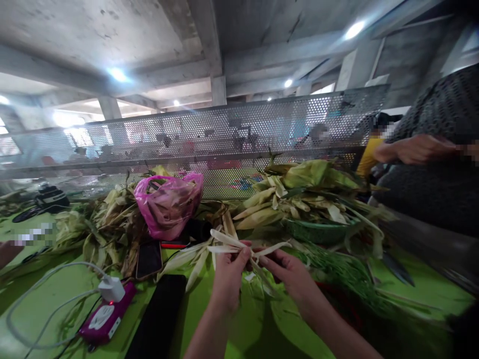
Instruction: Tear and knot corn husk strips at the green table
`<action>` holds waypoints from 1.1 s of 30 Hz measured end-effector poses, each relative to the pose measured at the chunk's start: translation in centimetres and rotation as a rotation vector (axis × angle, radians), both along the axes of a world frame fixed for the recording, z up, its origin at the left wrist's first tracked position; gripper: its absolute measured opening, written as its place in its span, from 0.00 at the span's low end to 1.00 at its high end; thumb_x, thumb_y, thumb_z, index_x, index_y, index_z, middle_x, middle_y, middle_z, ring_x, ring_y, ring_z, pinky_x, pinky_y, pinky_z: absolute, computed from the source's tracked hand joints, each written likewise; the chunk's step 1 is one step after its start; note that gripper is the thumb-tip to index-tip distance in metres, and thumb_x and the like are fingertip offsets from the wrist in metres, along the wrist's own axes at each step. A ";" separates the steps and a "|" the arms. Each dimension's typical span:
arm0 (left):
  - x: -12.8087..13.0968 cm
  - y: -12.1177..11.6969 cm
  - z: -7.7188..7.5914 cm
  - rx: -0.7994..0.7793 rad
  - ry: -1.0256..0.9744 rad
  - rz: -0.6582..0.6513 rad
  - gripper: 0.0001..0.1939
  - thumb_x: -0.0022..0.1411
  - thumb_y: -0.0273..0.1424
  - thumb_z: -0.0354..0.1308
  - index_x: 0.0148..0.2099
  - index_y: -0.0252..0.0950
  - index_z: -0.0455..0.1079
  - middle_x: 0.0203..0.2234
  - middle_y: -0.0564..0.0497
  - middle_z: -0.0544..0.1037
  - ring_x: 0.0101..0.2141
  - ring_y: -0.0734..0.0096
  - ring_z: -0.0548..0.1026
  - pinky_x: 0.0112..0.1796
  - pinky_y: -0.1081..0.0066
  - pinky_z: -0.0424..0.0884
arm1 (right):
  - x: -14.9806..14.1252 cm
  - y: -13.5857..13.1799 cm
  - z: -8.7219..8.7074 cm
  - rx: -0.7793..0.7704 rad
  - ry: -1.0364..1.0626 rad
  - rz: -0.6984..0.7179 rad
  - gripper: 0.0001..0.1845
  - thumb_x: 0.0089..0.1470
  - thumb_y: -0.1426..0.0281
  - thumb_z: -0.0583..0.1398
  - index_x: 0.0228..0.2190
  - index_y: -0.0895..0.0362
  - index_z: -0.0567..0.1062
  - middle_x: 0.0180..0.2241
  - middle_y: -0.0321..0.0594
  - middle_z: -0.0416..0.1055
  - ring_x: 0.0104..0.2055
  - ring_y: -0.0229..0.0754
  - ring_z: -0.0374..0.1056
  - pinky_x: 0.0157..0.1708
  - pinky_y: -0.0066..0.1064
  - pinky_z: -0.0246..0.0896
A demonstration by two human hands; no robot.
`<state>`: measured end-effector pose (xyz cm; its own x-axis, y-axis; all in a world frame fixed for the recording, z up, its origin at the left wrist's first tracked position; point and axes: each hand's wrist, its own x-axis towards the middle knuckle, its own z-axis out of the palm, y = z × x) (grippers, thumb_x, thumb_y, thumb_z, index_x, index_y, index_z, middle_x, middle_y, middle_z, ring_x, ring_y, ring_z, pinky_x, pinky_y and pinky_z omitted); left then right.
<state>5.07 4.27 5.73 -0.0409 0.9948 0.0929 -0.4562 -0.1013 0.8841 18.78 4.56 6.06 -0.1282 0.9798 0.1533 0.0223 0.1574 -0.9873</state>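
My left hand [228, 279] and my right hand [290, 273] meet over the green table [45, 294], both pinched on a bunch of pale corn husk leaves [228, 242] that fan out to the left and upward. The fingers of each hand are closed on the husk strips. Just behind them lie heaps of corn husks [108, 227] and a green basket [318, 232] piled with husked leaves.
A pink plastic bag [168, 204] sits behind the husks. A phone [148, 259], a dark flat object [159, 319] and a pink power strip with a white charger [107, 311] lie at left. A perforated metal screen [224, 134] runs across. Another person's arm [415, 148] is at right.
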 end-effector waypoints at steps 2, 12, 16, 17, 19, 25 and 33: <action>0.0 0.1 0.0 0.011 0.048 -0.043 0.15 0.52 0.39 0.65 0.37 0.33 0.73 0.26 0.52 0.72 0.27 0.74 0.67 0.30 0.75 0.62 | 0.1 0.0 0.1 -0.033 0.082 -0.039 0.20 0.44 0.54 0.66 0.33 0.56 0.79 0.29 0.42 0.76 0.31 0.45 0.68 0.31 0.34 0.62; 0.1 0.5 -1.0 0.095 0.240 -0.146 0.12 0.55 0.38 0.62 0.34 0.35 0.68 0.24 0.55 0.67 0.25 0.76 0.62 0.28 0.75 0.59 | 0.6 -0.3 1.0 -0.021 0.079 -0.197 0.19 0.44 0.54 0.66 0.30 0.57 0.80 0.24 0.38 0.73 0.27 0.41 0.66 0.29 0.31 0.60; 0.4 0.7 -1.7 0.165 0.331 -0.088 0.10 0.58 0.37 0.58 0.33 0.36 0.66 0.23 0.55 0.66 0.25 0.75 0.61 0.28 0.74 0.58 | 0.4 -0.4 0.8 0.018 0.005 -0.109 0.18 0.43 0.55 0.67 0.30 0.57 0.80 0.28 0.40 0.76 0.33 0.45 0.69 0.35 0.33 0.62; 0.5 0.7 -1.8 0.165 0.350 -0.085 0.10 0.59 0.38 0.57 0.32 0.36 0.65 0.23 0.55 0.65 0.25 0.75 0.60 0.27 0.73 0.57 | 0.4 -0.3 0.8 0.030 0.002 -0.121 0.18 0.41 0.56 0.68 0.30 0.57 0.80 0.28 0.40 0.76 0.34 0.46 0.69 0.37 0.34 0.62; 0.5 0.7 -1.9 0.151 0.387 -0.098 0.12 0.60 0.40 0.56 0.31 0.36 0.64 0.22 0.56 0.65 0.24 0.75 0.59 0.26 0.73 0.56 | 0.5 0.0 0.6 0.037 -0.008 -0.178 0.17 0.38 0.57 0.69 0.28 0.57 0.79 0.27 0.40 0.76 0.32 0.47 0.69 0.36 0.35 0.62; -0.2 0.2 -1.3 0.278 0.520 -0.232 0.15 0.61 0.42 0.55 0.32 0.35 0.65 0.23 0.54 0.65 0.26 0.74 0.60 0.28 0.72 0.57 | 0.8 0.1 0.2 -0.006 0.035 -0.195 0.14 0.37 0.59 0.69 0.24 0.57 0.78 0.26 0.40 0.76 0.31 0.45 0.69 0.36 0.35 0.62; 0.0 -0.9 -0.5 0.318 0.443 -0.195 0.16 0.62 0.44 0.54 0.41 0.36 0.67 0.31 0.50 0.71 0.32 0.70 0.67 0.33 0.71 0.63 | 0.7 -0.2 1.0 -0.043 0.091 -0.133 0.16 0.39 0.58 0.69 0.26 0.57 0.78 0.26 0.38 0.76 0.31 0.45 0.69 0.35 0.34 0.62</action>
<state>5.07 3.41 5.18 0.2517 0.9003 0.3550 -0.0861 -0.3446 0.9348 19.46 4.32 7.06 0.0161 0.9931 0.1158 -0.0500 0.1165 -0.9919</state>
